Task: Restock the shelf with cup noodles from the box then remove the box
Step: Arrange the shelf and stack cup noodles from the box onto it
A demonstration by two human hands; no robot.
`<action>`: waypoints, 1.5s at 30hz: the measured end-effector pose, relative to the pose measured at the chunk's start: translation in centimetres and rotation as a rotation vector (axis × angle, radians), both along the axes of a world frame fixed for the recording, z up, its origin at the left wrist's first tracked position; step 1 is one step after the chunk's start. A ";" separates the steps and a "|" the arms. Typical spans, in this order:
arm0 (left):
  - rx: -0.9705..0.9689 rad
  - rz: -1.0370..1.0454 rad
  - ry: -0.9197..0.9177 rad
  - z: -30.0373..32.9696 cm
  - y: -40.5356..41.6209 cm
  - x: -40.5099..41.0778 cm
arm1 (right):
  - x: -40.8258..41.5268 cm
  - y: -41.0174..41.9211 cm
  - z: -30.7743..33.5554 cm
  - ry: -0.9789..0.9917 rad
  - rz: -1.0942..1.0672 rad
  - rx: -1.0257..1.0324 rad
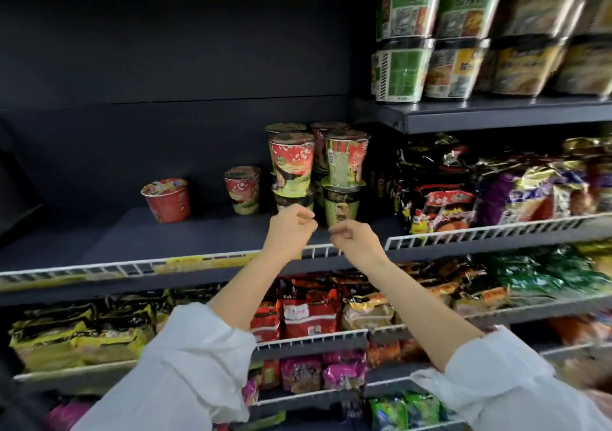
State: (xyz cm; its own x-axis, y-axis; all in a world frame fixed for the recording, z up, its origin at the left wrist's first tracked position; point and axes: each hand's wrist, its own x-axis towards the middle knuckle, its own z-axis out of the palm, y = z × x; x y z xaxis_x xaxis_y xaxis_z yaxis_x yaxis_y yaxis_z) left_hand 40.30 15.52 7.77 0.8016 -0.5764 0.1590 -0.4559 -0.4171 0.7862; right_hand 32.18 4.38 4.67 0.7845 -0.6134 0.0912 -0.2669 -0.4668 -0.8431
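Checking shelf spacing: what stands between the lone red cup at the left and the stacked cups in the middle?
In the head view, one single cup stands between the red cup and the stacked cups, apart from both; the rest is bare shelf.

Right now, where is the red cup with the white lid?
In the head view, the red cup stands alone on the left of the dark middle shelf, left of a single flowered cup.
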 end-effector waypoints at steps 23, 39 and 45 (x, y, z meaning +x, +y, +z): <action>0.299 -0.496 0.049 -10.4 -14.0 -39.0 | -43.8 -12.7 -8.5 0.609 -0.280 -0.296; 1.182 -0.550 -0.036 -16.2 -15.9 -44.4 | -49.5 -18.2 -13.8 0.700 -0.148 -0.463; 1.047 -0.422 -0.073 -16.6 -15.3 -44.4 | -49.7 -18.2 -13.5 0.615 -0.186 -0.423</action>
